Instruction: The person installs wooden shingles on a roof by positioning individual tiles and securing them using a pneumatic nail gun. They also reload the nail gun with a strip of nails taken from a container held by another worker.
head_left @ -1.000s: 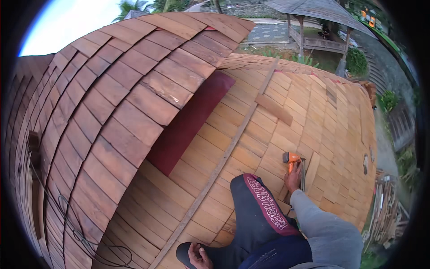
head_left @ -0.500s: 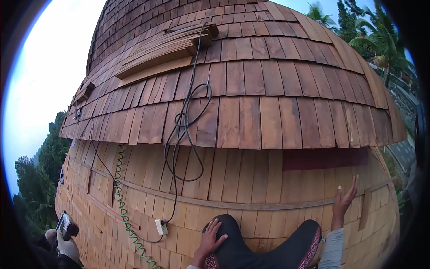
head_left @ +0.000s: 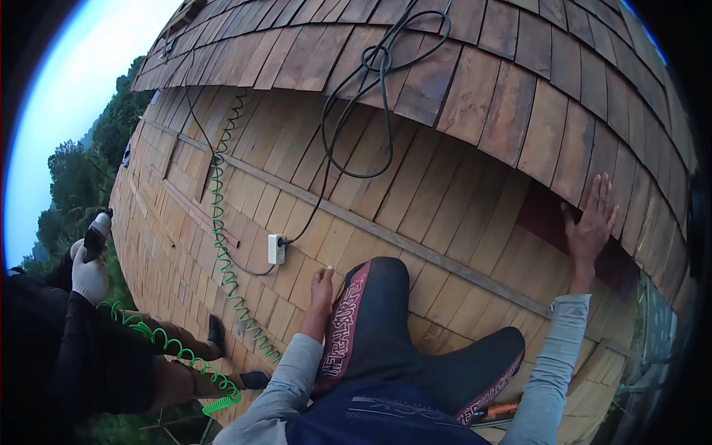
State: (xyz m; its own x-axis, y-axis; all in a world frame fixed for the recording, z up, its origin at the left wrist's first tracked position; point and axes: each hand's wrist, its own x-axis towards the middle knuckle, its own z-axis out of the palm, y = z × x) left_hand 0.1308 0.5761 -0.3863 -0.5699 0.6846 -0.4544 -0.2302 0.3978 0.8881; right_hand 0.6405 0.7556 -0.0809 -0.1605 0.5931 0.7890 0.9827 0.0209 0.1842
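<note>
My right hand [head_left: 591, 222] is open, its spread fingers laid on the lower edge of the reddish-brown wooden shingles [head_left: 558, 141]. Below that edge, a dark red strip [head_left: 540, 216] runs partly behind my wrist. My left hand [head_left: 320, 294] is closed beside my left knee, over the pale wooden shingles [head_left: 404, 196]. Its fingers are curled in, and whatever they hold, if anything, is too small to make out. A white extension socket [head_left: 277, 249] lies a little beyond my left hand, with a black cable [head_left: 323, 194] plugged into it.
A green coiled hose [head_left: 217, 200] crosses the slope at left. There, another person's white-gloved hand [head_left: 89, 274] holds a power tool [head_left: 97, 231]. A wooden batten [head_left: 386, 233] runs across the pale shingles. Something orange [head_left: 501, 409] lies beside my right leg.
The view has turned down and left. My right hand has gone from raised in the air to resting on the shingle edge. My left hand has left my knee and closed.
</note>
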